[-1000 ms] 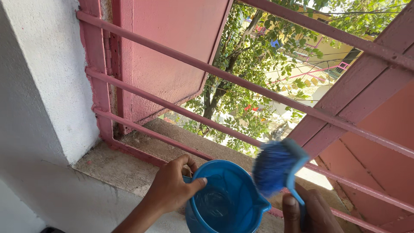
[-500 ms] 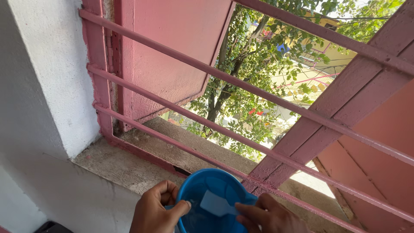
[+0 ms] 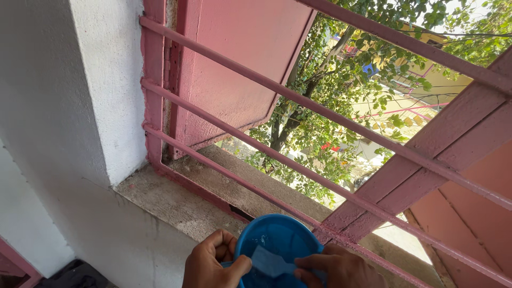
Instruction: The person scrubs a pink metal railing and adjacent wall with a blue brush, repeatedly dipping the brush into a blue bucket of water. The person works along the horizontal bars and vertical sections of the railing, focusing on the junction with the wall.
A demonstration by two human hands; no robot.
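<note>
A round blue plastic tub (image 3: 277,237) sits low in the view, in front of the window sill. My left hand (image 3: 213,261) grips its left rim, thumb hooked over the edge. My right hand (image 3: 341,269) reaches into the tub from the right, fingers closed on the pale blue handle of a brush (image 3: 269,262). The brush's bristle end is down inside the tub and hidden.
A rough concrete sill (image 3: 170,200) runs under a pink metal window grille (image 3: 298,101) with slanted bars. A pink shutter (image 3: 240,69) stands open outward. A white wall (image 3: 69,106) fills the left. Trees and buildings show outside.
A second ago my right hand held the blue brush up above the tub. It has since lowered the brush into the tub, and the view has tilted slightly upward.
</note>
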